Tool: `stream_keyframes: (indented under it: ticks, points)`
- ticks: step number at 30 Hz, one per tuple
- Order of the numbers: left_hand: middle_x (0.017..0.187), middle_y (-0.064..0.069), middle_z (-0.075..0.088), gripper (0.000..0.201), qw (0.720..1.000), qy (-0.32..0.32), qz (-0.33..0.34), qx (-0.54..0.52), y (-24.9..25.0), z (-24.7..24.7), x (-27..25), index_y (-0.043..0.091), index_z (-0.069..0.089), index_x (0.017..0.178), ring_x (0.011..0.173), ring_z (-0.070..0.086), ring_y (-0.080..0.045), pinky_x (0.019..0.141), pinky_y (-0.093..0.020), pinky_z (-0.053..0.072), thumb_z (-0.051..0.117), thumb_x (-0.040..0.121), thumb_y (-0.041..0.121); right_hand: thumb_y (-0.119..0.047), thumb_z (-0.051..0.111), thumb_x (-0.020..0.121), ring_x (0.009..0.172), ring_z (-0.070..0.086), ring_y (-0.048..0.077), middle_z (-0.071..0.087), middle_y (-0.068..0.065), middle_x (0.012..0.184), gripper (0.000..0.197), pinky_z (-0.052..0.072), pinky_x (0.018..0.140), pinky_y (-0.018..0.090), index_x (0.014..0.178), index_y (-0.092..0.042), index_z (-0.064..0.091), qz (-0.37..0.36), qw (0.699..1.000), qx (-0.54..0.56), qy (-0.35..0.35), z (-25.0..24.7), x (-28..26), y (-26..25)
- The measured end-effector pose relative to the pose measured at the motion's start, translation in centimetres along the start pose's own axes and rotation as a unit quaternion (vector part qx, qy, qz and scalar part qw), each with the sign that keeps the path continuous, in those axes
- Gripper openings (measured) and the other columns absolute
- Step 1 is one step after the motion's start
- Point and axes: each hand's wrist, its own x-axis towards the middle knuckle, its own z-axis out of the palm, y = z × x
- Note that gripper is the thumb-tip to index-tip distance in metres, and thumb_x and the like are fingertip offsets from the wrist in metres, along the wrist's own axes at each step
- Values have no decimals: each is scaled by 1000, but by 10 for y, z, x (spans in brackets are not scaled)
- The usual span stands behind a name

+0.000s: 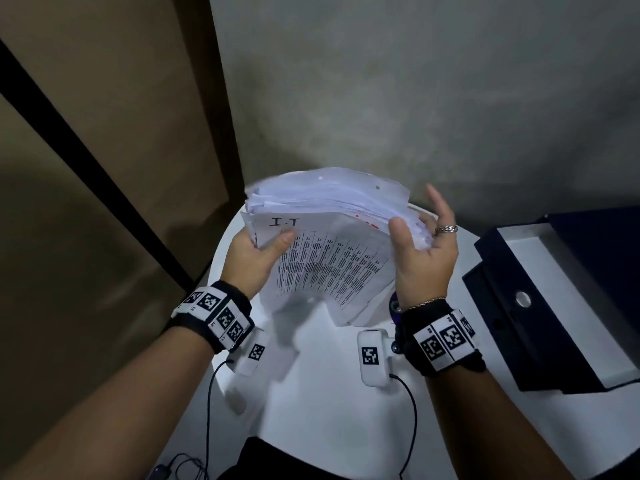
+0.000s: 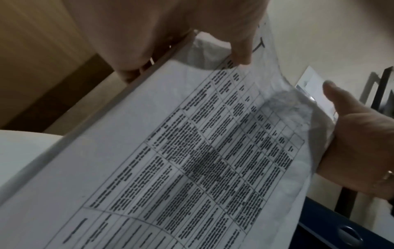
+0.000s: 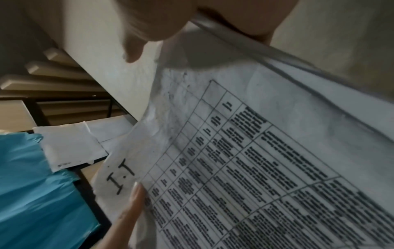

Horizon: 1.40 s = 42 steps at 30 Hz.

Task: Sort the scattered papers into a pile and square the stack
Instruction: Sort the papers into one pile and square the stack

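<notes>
A thick stack of white papers [image 1: 329,258] is held tilted above the round white table [image 1: 325,403]. Its top sheet shows a printed table [image 2: 192,151] and the handwritten letters "I.T" [image 3: 121,178]. My left hand [image 1: 266,244] grips the stack's left edge, thumb [image 3: 133,202] pressed on the top sheet and fingers underneath. My right hand [image 1: 422,244] is at the right edge with its palm against the sheets. Its thumb [image 2: 334,94] is lifted off the paper and its fingers are spread behind the stack. The sheet edges are uneven and fanned at the top.
A dark box with a white inner tray and a round hole [image 1: 540,306] lies on the table at the right. A brown panel with a black bar [image 1: 86,168] stands at the left, a grey wall behind. The right wrist view shows a blue sheet [image 3: 32,185] and loose white papers [image 3: 70,144].
</notes>
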Motion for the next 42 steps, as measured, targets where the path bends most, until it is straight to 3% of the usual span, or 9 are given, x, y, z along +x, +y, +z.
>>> stream_keyframes:
  ticks: [6, 11, 15, 22, 27, 31, 34, 38, 42]
  points:
    - [97, 11, 77, 31, 1000, -21, -13, -14, -16, -6, 8, 26, 69, 101, 96, 72, -8, 80, -21, 56, 81, 72, 25, -36, 95, 50, 110, 68, 18, 69, 3, 117, 107, 54, 96, 36, 136, -2, 43, 86, 996, 16, -26, -24, -10, 29]
    - [88, 19, 76, 13, 999, -18, -22, 15, -15, 1, 8, 33, 74, 85, 87, 72, 0, 74, -17, 55, 79, 73, 31, -4, 87, 69, 94, 74, 28, 77, 10, 98, 36, 56, 87, 58, 102, -8, 72, 161, 985, -51, -27, -24, -12, 39]
    - [81, 21, 73, 17, 998, 43, 26, 25, -7, 7, 1, 27, 72, 92, 78, 69, 9, 67, -12, 54, 77, 77, 31, 1, 80, 77, 101, 71, 36, 75, 17, 104, 34, 57, 90, 49, 109, 5, 69, 111, 994, -7, -6, -20, -12, 27]
    - [110, 14, 71, 92, 992, -63, 22, 111, -26, -11, -9, 13, 60, 127, 99, 66, 8, 79, -9, 52, 77, 58, 70, -12, 92, 61, 110, 68, 24, 71, 10, 116, 64, 55, 95, 45, 118, -11, 64, 148, 987, -59, -34, -28, -28, 27]
    - [111, 6, 72, 110, 999, 9, 47, -4, -9, -7, -8, -1, 50, 133, 105, 69, -6, 87, -20, 54, 75, 57, 75, -27, 84, 67, 86, 68, 12, 68, 7, 99, 59, 54, 79, 22, 119, -13, 61, 39, 999, -12, 1, -8, -15, -2]
    - [107, 7, 72, 100, 998, 44, 39, -30, -2, 3, -13, 10, 58, 122, 102, 70, -10, 86, -27, 55, 64, 56, 85, -19, 66, 85, 78, 60, 0, 65, -18, 78, 27, 47, 80, 18, 107, -5, 69, 31, 997, -29, 70, -1, -14, -4]
    - [109, 4, 72, 93, 996, 65, 43, -43, 0, 6, -13, 15, 60, 120, 106, 69, -16, 93, -38, 54, 60, 60, 86, -19, 64, 88, 92, 67, 17, 73, 5, 93, 23, 51, 85, 23, 106, -5, 69, 18, 996, -32, 77, 3, -15, -13]
    - [113, 1, 72, 85, 995, 66, 31, -73, 1, 9, -11, 16, 61, 122, 110, 68, -21, 99, -47, 52, 59, 68, 81, -12, 64, 85, 89, 71, 22, 75, 7, 89, 13, 54, 83, 26, 91, -7, 74, 30, 992, -36, 119, 5, -10, -17]
    - [113, 1, 73, 74, 994, 66, 30, -80, 0, 10, -10, 21, 63, 119, 111, 67, -22, 99, -46, 51, 61, 72, 78, -16, 63, 88, 89, 69, 14, 72, 19, 96, 15, 50, 85, 20, 102, -16, 66, 15, 996, -36, 79, 2, -15, -18]
